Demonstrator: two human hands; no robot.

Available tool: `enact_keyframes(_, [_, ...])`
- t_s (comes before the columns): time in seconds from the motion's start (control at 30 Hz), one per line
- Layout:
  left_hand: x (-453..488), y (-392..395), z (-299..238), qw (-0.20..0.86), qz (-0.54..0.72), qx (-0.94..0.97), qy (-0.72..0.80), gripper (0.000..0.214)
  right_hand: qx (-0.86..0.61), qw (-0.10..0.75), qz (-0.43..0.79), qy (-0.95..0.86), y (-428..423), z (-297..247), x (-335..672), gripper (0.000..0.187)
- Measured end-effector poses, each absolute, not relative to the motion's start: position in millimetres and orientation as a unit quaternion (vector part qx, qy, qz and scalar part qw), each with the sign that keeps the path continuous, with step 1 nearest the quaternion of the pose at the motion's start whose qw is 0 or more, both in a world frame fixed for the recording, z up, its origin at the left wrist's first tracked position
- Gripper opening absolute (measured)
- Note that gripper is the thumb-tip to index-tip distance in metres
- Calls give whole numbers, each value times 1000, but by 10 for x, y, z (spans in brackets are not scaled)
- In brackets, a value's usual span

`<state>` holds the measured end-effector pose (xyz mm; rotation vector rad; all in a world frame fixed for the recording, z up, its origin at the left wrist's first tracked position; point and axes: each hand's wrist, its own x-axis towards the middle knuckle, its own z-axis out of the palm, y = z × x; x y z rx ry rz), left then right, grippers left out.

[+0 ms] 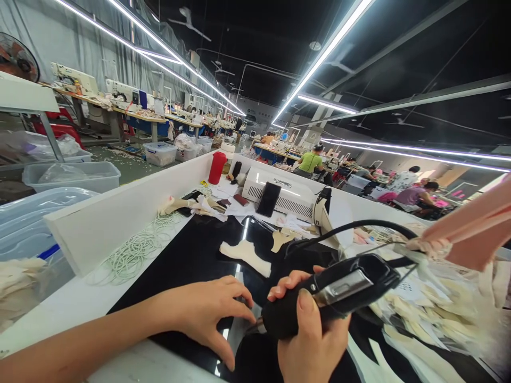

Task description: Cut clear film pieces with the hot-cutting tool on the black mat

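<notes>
My right hand (315, 330) is wrapped round a black corded hand tool (339, 292) with a silvery strip along its side. The tool's narrow metal tip (257, 324) points left, toward my left hand (215, 314). That hand hovers over the glossy black board (171, 276), its thumb and fingers apart and nothing visible between them. Its fingertips are close to the tip; whether they touch it I cannot tell. Beyond the hands lies a cream, curved fabric piece (247, 255) on the board. A smaller beige piece (281, 239) is to its right.
A pink cloth strip (467, 229) reaches the tool's cord end. Pale green cord (136, 250) is heaped at left by a white partition (120, 213). Behind stand a phone (269, 199), a white vented machine (287, 186) and a red bottle (216, 167). Fabric scraps (435, 303) pile at right.
</notes>
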<state>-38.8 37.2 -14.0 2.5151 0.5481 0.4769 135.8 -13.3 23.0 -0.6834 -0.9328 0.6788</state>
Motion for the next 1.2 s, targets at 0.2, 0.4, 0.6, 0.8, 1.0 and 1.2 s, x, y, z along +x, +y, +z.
enact_keyframes(0.2, [-394,373,-139,264,180,927,199,64,-285,776,331,-456,-203,206,1336,31])
enact_keyframes(0.4, [-399,381,-159,271,188,923,197,65,-283,772,331,-463,-235,179,1303,29])
enact_keyframes(0.6, [-402,401,-159,279,203,920,185,64,-295,769,324,-465,-239,195,1343,30])
enact_keyframes(0.8, [-451,445,-145,279,235,909,202,25,-340,775,301,-439,-235,220,1597,33])
enact_keyframes(1.0, [-395,385,-164,274,265,906,186,13,-405,797,259,-366,-186,342,1838,46])
enact_keyframes(1.2, [-293,272,-195,279,268,906,173,12,-400,805,257,-355,-174,419,1759,43])
